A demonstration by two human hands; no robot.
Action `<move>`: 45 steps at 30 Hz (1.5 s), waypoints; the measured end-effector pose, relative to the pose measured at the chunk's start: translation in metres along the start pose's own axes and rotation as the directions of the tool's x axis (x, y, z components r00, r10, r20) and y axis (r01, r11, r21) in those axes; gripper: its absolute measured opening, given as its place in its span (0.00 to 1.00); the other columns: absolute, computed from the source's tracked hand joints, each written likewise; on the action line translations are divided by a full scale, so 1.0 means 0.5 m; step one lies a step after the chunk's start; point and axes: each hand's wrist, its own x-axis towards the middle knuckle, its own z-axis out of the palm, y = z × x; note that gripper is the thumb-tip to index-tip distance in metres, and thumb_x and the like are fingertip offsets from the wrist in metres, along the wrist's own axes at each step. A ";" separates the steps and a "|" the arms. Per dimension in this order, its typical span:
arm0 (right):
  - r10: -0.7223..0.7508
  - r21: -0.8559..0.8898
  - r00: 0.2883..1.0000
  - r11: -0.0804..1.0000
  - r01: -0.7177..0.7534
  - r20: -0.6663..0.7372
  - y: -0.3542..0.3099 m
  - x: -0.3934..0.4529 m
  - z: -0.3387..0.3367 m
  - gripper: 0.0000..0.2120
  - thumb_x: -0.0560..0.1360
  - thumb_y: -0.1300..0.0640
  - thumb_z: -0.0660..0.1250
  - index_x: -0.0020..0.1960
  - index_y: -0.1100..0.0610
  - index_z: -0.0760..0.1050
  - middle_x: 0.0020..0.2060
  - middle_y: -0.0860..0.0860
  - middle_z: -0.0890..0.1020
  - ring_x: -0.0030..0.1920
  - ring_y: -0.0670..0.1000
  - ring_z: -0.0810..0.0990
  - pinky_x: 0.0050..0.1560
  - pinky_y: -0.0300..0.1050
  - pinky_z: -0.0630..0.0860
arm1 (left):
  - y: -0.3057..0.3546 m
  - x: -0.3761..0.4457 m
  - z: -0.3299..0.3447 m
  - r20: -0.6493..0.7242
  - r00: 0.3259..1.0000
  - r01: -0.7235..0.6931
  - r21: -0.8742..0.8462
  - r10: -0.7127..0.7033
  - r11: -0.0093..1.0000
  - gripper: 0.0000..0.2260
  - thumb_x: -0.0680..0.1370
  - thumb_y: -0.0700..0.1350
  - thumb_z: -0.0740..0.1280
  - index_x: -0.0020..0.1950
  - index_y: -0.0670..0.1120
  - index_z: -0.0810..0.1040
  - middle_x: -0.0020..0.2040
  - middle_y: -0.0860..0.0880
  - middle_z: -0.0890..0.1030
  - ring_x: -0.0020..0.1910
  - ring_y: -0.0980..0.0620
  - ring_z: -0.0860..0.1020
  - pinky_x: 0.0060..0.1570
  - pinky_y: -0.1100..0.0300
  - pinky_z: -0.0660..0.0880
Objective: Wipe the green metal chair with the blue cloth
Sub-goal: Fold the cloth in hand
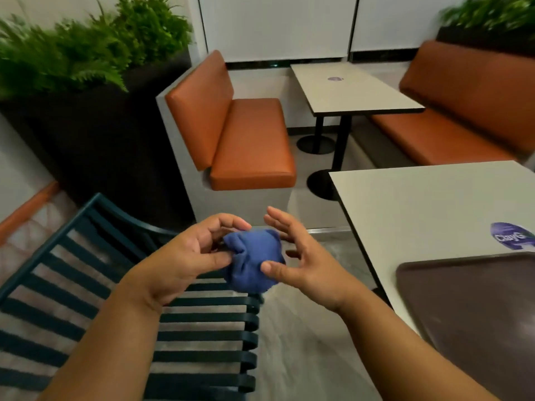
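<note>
café corner, green metal chair (202, 317): blue cloth (256, 263) in left hand (181, 260) pinch, right hand (308, 263) wide beside it

Cafeteria, orange booth seats (252, 146), tables (434, 204), tray (477, 308)

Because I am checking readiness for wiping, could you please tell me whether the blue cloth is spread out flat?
No, the blue cloth is bunched into a ball between the left hand and the right hand.
</note>
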 end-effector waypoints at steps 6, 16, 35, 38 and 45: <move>0.031 -0.279 0.999 0.959 -0.040 -0.036 -0.014 -0.047 -0.143 0.24 0.67 0.56 0.78 0.60 0.45 0.75 0.48 0.46 0.82 0.49 0.46 0.81 0.51 0.50 0.80 | 0.030 0.093 0.144 0.127 0.991 0.023 0.063 -0.031 0.998 0.21 0.76 0.26 0.62 0.64 0.45 0.72 0.60 0.46 0.80 0.61 0.50 0.78 0.55 0.59 0.76; 0.078 -0.422 0.969 0.890 -0.174 -0.233 0.012 -0.075 -0.266 0.11 0.67 0.55 0.76 0.40 0.51 0.73 0.37 0.48 0.80 0.38 0.51 0.78 0.42 0.50 0.80 | 0.015 0.209 0.273 -0.060 0.992 0.122 0.396 -0.107 0.910 0.10 0.71 0.47 0.75 0.50 0.48 0.79 0.45 0.48 0.83 0.46 0.49 0.81 0.47 0.53 0.77; 0.226 -0.375 0.856 0.825 -0.422 -0.466 0.023 -0.298 -0.537 0.07 0.71 0.65 0.71 0.46 0.55 0.80 0.41 0.52 0.84 0.44 0.53 0.82 0.46 0.49 0.82 | -0.013 0.358 0.585 -0.006 0.999 -0.032 0.225 0.034 0.974 0.09 0.67 0.39 0.69 0.43 0.52 0.77 0.42 0.46 0.81 0.43 0.47 0.79 0.43 0.49 0.79; 0.220 -0.433 0.851 0.784 -0.446 -0.477 0.064 -0.348 -0.556 0.07 0.69 0.65 0.72 0.43 0.54 0.80 0.37 0.49 0.83 0.39 0.49 0.81 0.41 0.40 0.78 | -0.055 0.338 0.654 0.019 0.993 -0.114 0.327 0.115 0.938 0.11 0.68 0.34 0.68 0.39 0.49 0.72 0.36 0.50 0.75 0.33 0.54 0.70 0.32 0.61 0.69; 0.574 -0.654 0.746 0.425 -0.625 -0.339 0.223 -0.461 -0.553 0.13 0.66 0.57 0.74 0.35 0.42 0.74 0.37 0.40 0.77 0.45 0.49 0.78 0.53 0.51 0.75 | -0.217 0.250 0.771 0.315 0.945 -0.098 0.539 -0.093 0.836 0.15 0.70 0.43 0.74 0.36 0.56 0.68 0.34 0.57 0.73 0.32 0.60 0.70 0.36 0.64 0.70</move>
